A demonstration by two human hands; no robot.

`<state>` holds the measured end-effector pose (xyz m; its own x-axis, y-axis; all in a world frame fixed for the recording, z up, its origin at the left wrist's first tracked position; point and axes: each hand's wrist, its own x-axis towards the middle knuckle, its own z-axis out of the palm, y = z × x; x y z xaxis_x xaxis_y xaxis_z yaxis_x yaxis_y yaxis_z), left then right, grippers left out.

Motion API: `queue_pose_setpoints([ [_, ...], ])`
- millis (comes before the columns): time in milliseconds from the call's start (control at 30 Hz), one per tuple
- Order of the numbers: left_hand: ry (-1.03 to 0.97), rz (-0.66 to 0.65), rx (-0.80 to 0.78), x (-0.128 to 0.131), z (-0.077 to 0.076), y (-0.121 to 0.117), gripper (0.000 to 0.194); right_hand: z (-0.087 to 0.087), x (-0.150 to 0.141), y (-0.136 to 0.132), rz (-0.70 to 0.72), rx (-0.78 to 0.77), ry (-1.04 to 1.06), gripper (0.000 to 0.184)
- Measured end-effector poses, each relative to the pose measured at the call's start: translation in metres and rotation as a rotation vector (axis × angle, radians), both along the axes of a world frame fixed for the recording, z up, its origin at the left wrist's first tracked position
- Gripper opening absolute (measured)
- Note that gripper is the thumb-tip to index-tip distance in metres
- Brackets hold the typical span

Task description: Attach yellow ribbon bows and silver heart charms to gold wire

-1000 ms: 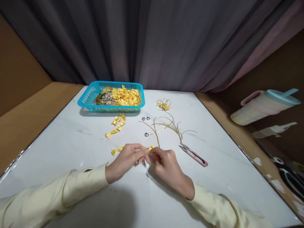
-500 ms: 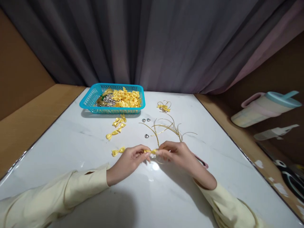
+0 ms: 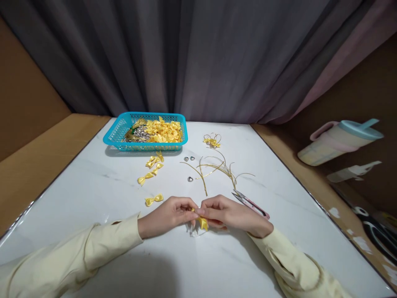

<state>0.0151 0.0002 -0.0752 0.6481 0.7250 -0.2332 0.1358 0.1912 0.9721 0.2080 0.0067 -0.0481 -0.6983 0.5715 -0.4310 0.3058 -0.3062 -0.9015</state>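
Between my two hands is a small yellow satin ribbon bow (image 3: pixel 203 224), tilted downward. My left hand (image 3: pixel 176 214) is closed, pinching it from the left. From the right, my right hand (image 3: pixel 225 213) pinches it too, with the fingertips of both hands meeting. Something whitish or shiny shows under the bow, but I cannot make it out. Another yellow bow (image 3: pixel 154 200) lies just beyond my left hand, and several more bows (image 3: pixel 150 176) lie farther up. Gold cords (image 3: pixel 217 167) are spread beyond my right hand, near a silver heart-shaped bead (image 3: pixel 190 179).
A blue basket (image 3: pixel 145 147) holds yellow bows, gold cord and silver beads. Pink-handled thread snips (image 3: pixel 252 205) lie right of my right hand. A looped bow piece (image 3: pixel 212 142) sits at the back. On the right side are a tumbler (image 3: pixel 338 138), a small bottle (image 3: pixel 352 171) and black scissors (image 3: pixel 376 236).
Both hands have come closer together and slightly nearer to me, and the bow between them has turned downward. The thread snips now show more fully.
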Motion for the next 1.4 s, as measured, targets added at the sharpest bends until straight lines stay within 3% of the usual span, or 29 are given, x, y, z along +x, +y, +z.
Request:
queue_pose_setpoints([
  [167, -0.102, -0.016, -0.089, 0.001, -0.002, 0.002, 0.030, 0.003, -0.002, -0.001, 0.030, -0.060, 0.029, 0.037],
  [267, -0.087, 0.031, -0.063, 0.002, -0.004, 0.001, 0.033, 0.002, -0.004, -0.002, -0.036, -0.071, 0.045, 0.034],
  [433, 0.199, 0.373, 0.383, 0.004, -0.002, -0.004, 0.020, -0.008, -0.009, -0.002, -0.287, 0.166, -0.113, 0.036],
  [533, 0.290, 0.281, 0.610, 0.004, 0.000, -0.008, 0.021, -0.013, -0.015, -0.005, -0.321, 0.277, -0.154, 0.037],
  [633, 0.283, 0.161, 0.700, 0.004, -0.002, -0.010, 0.020, -0.014, -0.019, -0.009, -0.316, 0.389, -0.188, 0.036],
  [800, 0.270, 0.148, 0.579, 0.003, -0.006, -0.007, 0.023, -0.009, -0.017, -0.011, -0.278, 0.494, -0.234, 0.036],
  [967, 0.262, 0.135, 0.370, 0.004, 0.001, -0.003, 0.031, -0.004, -0.009, -0.006, -0.282, 0.628, -0.314, 0.035],
  [1167, 0.084, 0.146, 0.132, 0.004, 0.007, -0.003, 0.026, -0.001, 0.000, 0.000, -0.340, 0.628, -0.341, 0.036],
  [1267, 0.122, 0.162, 0.148, 0.005, 0.007, -0.005, 0.032, -0.003, -0.003, -0.003, -0.334, 0.611, -0.292, 0.037],
  [1400, 0.118, 0.166, 0.122, 0.008, 0.005, -0.005, 0.024, -0.006, -0.009, -0.008, -0.333, 0.618, -0.275, 0.038],
])
